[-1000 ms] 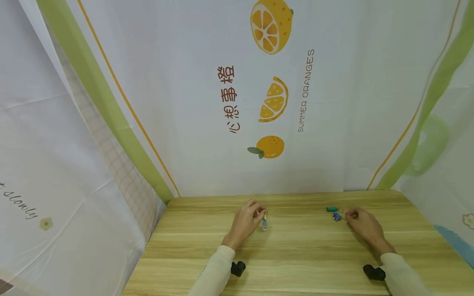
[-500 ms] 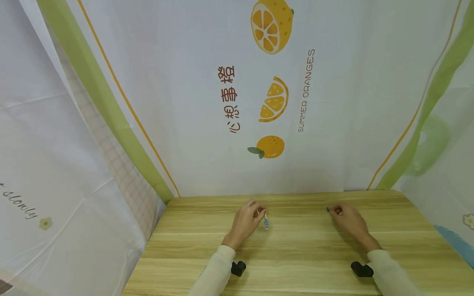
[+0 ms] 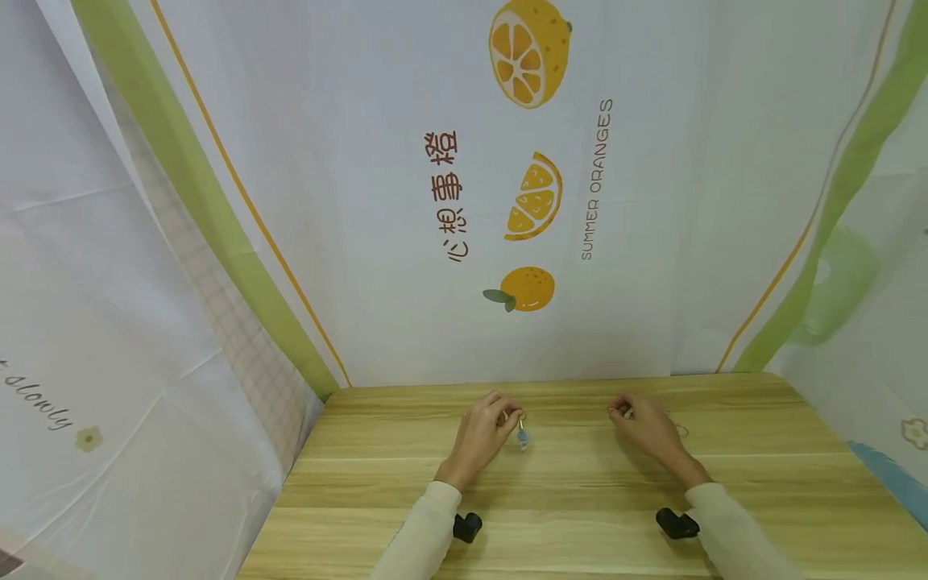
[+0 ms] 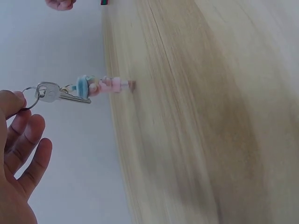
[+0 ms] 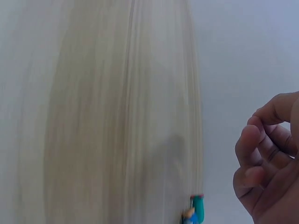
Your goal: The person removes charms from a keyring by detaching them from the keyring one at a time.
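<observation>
In the head view my left hand (image 3: pixel 478 433) is raised over the left half of the wooden table, pinching a split key ring. A silver key (image 4: pixel 49 92) hangs from that ring, along with a small figure charm (image 4: pixel 105 86) in pale blue and pink. My right hand (image 3: pixel 644 425) hovers to the right, its fingers loosely curled, thumb tip close to the index fingertip and nothing between them. Below it on the table lie a green charm (image 5: pixel 198 208) and a blue charm (image 5: pixel 190 217), cut off at the view's lower edge; in the head view this hand mostly hides them.
The wooden table (image 3: pixel 565 499) ends at a white printed cloth (image 3: pixel 377 266) hanging behind it. More cloth (image 3: pixel 145 338) hangs on the left side. Black wrist mounts (image 3: pixel 677 524) sit by both cuffs.
My right hand has moved left, away from beside the blue charm, and now passes over the charms toward the middle. My left hand stays in place; the hanging charm has swung slightly.
</observation>
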`<state>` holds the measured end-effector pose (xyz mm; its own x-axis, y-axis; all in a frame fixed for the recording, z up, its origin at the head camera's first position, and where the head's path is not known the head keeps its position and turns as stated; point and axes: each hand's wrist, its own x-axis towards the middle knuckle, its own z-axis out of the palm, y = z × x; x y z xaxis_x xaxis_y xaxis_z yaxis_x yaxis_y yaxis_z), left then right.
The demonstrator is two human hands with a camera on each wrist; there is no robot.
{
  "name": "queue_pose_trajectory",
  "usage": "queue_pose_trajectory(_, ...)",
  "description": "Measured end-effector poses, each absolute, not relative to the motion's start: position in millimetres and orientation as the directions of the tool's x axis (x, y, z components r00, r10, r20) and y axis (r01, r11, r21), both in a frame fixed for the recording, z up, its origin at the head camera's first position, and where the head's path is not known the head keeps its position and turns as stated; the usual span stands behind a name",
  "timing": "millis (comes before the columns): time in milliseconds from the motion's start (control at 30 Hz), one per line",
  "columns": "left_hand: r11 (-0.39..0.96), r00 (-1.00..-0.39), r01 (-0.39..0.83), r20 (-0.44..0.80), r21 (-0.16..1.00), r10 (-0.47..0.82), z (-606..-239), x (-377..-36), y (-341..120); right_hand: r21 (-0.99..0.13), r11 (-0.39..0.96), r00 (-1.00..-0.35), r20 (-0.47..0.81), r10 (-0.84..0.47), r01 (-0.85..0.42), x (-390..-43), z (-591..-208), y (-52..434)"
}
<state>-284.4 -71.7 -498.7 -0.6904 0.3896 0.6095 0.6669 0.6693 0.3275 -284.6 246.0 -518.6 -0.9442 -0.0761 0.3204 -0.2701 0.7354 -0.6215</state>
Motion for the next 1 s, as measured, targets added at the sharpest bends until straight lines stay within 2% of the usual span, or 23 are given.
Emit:
queue_pose_trajectory(433, 0.645, -0.674, 0.690, 0.618, 0.329, 0.405, -500.0, -282.9, -67.5, -0.739, 0.588, -0.944, 0.277, -0.181, -0.330, -286.5, -517.8, 198.1)
queue_pose_trajectory(667, 0.645, -0.692, 0.677, 0.604, 0.355, 0.395, -499.7, -282.1, -65.4, -0.711, 0.556, -0.902, 0.319, -0.292, -0.431, -284.9, -515.6, 173.2)
queue_pose_trajectory(1000, 0.632, -0.690, 0.685, 0.599, 0.362, 0.405, -500.2, -282.4, -65.1, -0.659, 0.554, -0.859, 0.355, -0.368, -0.509, -282.9, -522.8, 148.8)
